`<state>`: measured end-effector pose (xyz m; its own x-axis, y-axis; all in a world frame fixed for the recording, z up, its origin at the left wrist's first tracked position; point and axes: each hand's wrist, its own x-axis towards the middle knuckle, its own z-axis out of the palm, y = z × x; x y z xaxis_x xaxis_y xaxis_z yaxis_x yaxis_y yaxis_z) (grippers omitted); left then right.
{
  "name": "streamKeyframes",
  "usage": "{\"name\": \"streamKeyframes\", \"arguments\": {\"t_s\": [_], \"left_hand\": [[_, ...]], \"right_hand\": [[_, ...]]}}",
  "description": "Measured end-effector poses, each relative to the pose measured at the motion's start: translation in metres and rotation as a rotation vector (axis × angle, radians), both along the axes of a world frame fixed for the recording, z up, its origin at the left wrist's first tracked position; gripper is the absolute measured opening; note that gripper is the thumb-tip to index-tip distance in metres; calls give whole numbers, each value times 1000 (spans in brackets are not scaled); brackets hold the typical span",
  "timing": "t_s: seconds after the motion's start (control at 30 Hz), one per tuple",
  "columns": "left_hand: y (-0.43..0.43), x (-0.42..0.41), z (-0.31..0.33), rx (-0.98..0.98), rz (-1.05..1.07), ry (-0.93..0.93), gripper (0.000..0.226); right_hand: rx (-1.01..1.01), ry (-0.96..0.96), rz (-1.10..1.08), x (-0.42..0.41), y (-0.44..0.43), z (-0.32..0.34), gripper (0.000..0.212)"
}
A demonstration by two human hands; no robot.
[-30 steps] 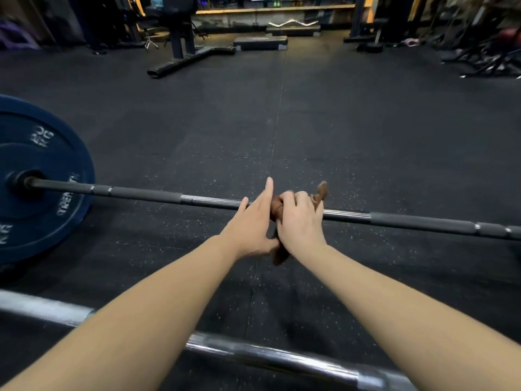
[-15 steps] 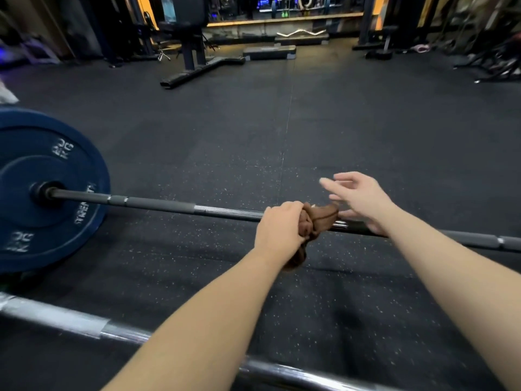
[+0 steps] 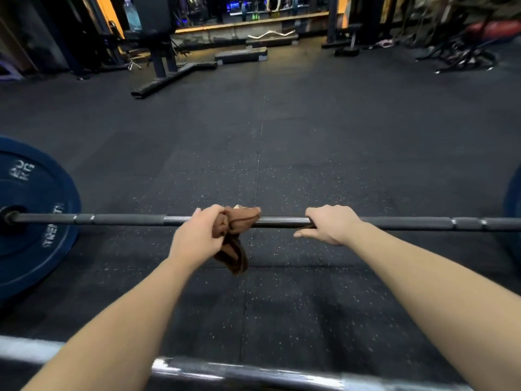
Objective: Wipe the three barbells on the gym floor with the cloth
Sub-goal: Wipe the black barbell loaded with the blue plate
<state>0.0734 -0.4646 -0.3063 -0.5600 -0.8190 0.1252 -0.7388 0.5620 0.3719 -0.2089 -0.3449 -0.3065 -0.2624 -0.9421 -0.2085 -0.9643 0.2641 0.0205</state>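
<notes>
The left hand [image 3: 197,235] is curled around the brown cloth [image 3: 239,221], pressing it on the loaded barbell [image 3: 127,219] at mid-shaft. The right hand [image 3: 329,224] grips the bare shaft further right. Likely status: loaded barbell in progress; chrome barbell [image 3: 253,373], on its near side, pending; third not visible.

The left plate [image 3: 33,215] and right plate [image 3: 514,198] run off the sides. The cloth [image 3: 239,221] hides a bit of the black bar [image 3: 127,219]. 2 arms [image 3: 135,306] cover parts of the shiny bar [image 3: 253,372].

The left hand [image 3: 197,238] and right hand [image 3: 332,225] are bare, as are both forearms [image 3: 127,320].
</notes>
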Motion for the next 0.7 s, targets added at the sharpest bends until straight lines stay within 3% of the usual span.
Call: {"name": "streamKeyframes", "arguments": {"t_s": [0.27, 0.43, 0.57, 0.7], "left_hand": [[2, 10, -4, 52, 201, 222, 30], [41, -55, 6, 64, -148, 42, 39], [61, -94, 12, 127, -110, -9, 24], [51, -83, 16, -4, -189, -85, 26]], "right_hand": [[-11, 25, 16, -1, -1, -2, 61], [25, 15, -13, 2, -5, 1, 55], [43, -12, -78, 3, -10, -2, 44], [57, 55, -99, 10, -10, 3, 35]]}}
